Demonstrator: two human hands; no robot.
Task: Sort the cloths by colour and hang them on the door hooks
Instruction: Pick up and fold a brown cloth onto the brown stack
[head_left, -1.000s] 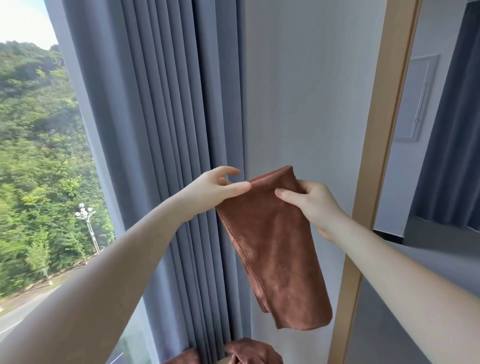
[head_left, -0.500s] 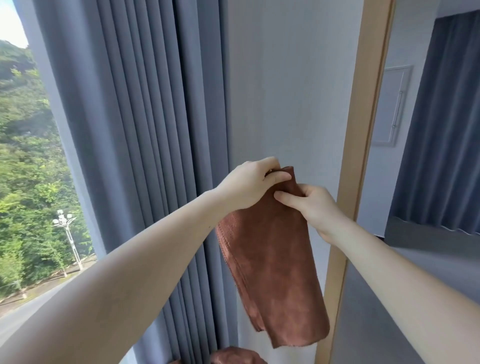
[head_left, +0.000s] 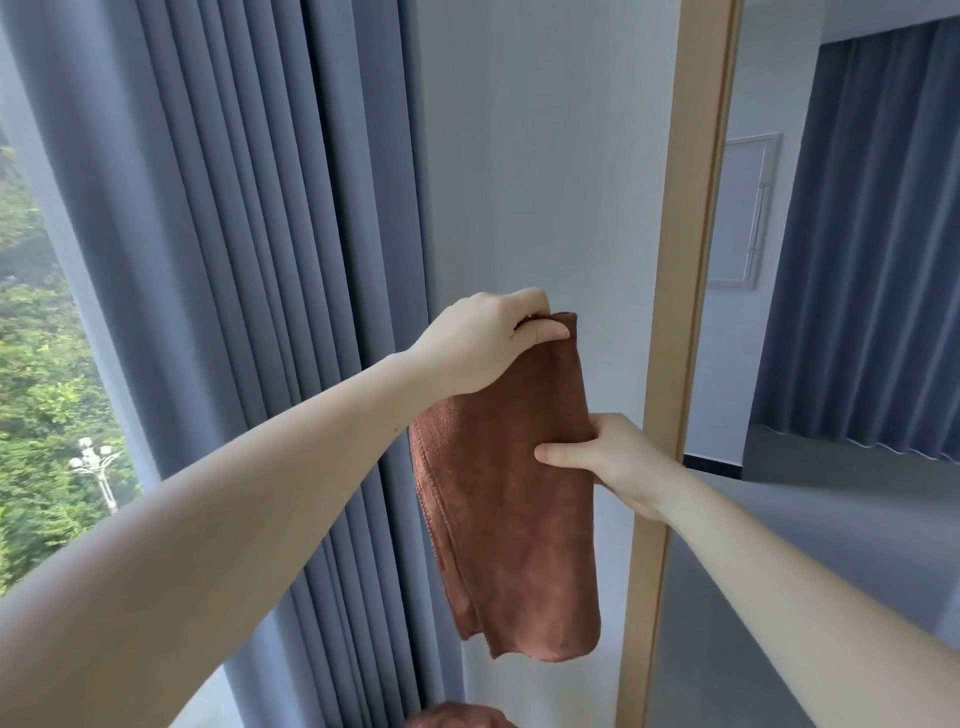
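The brown cloth (head_left: 509, 519) hangs folded lengthwise in front of a pale wall panel (head_left: 545, 156), between the grey curtain (head_left: 234, 260) on the left and a light wooden frame (head_left: 691, 208) on the right. Its top edge is mostly hidden under the left hand (head_left: 483, 348), so what that edge rests on or catches cannot be made out. The far side of the cloth is also out of sight.

The left hand's fingers are curled down over the top of the cloth and the thumb is tucked beneath them, gripping it. The right hand (head_left: 618, 462) pinches the cloth's right edge about a third of the way down. Its thumb lies flat across the front, and its fingers are hidden behind the fabric.

Half a second ago both hands met at the top edge. Since then the right hand has dropped down the right side, while the left has stayed at the top.

At the bottom edge of the view, a second brown cloth (head_left: 457, 716) is cut off, with only its top showing. Far left, a window (head_left: 36, 415) shows green trees and a street lamp (head_left: 93, 462). Right of the frame there is another stretch of grey curtain; whether that is a mirror or an opening cannot be told.
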